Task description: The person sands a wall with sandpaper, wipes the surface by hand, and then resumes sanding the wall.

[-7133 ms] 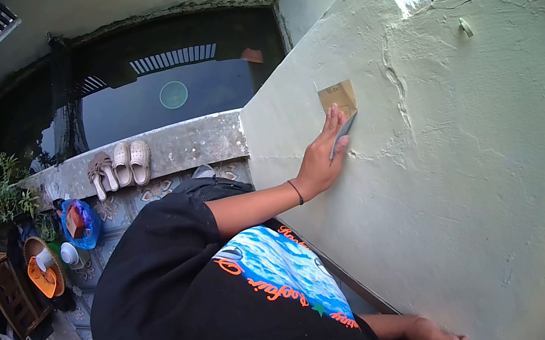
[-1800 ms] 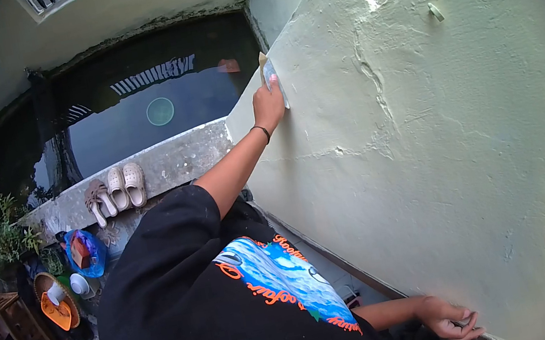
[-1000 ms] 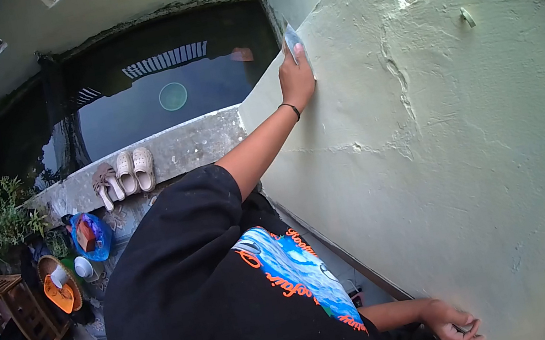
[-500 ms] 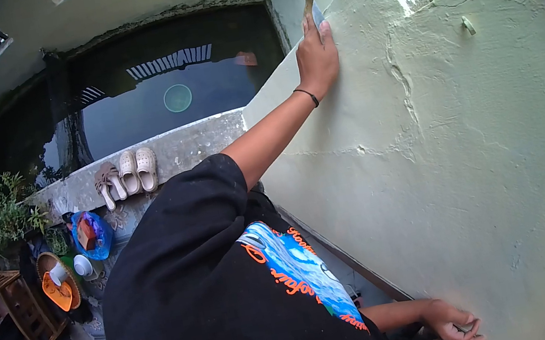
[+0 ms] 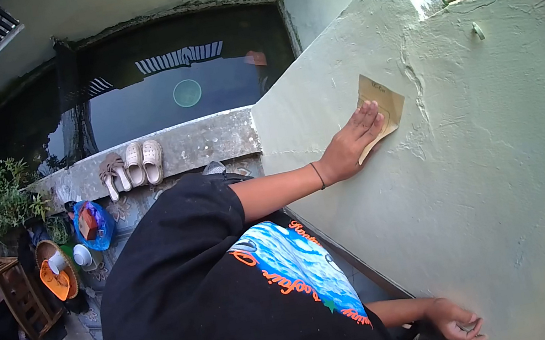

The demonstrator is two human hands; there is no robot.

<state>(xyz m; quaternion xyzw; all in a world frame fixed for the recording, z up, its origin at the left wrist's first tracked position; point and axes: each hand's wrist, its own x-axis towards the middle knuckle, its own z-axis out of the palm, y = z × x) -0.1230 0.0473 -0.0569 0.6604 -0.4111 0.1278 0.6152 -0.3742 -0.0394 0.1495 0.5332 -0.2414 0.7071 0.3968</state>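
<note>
My left hand [image 5: 355, 145] lies with its fingers stretched along a creased tan sheet of sandpaper [image 5: 388, 107], pressing it to the pale green wall [image 5: 499, 190]. Faint printing shows on the paper's outer face. To the right of the sheet, a raised crack runs down the wall's rough plaster. Low at the right, my right hand [image 5: 455, 324] is curled closed by the wall's lower edge, and nothing shows in its fingers.
Beyond a concrete ledge [image 5: 210, 139] lies dark water with a green round basin [image 5: 187, 93]. Slippers [image 5: 115, 175] and clogs [image 5: 144, 164] sit on the ledge. To the left are a blue bag [image 5: 103, 227], a basket [image 5: 68, 265] and a wooden rack [image 5: 20, 298].
My left hand has come down and right from the wall's sloping top edge, with the sandpaper now spread flat and facing me. The right hand has barely moved.
</note>
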